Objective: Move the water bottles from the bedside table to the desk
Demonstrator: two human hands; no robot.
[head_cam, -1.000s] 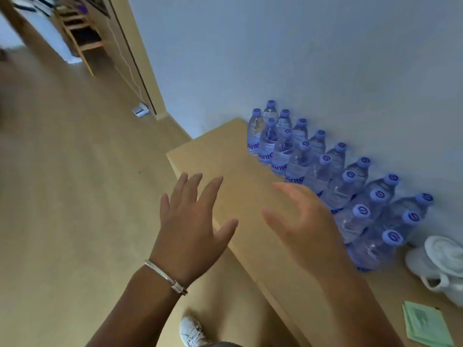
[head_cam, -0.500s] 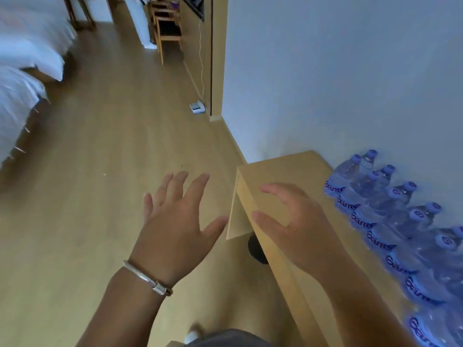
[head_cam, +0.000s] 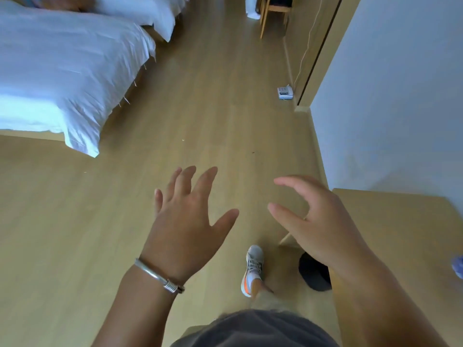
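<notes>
Both hands, left and right, hang empty with fingers loosely spread beside the desk, probably freed for another trip, one bottle just showing on the desk's far right edge.

The view swings left: the water bottles slide almost out of sight, the bed appears, and both hands now hang over the floor.
</notes>
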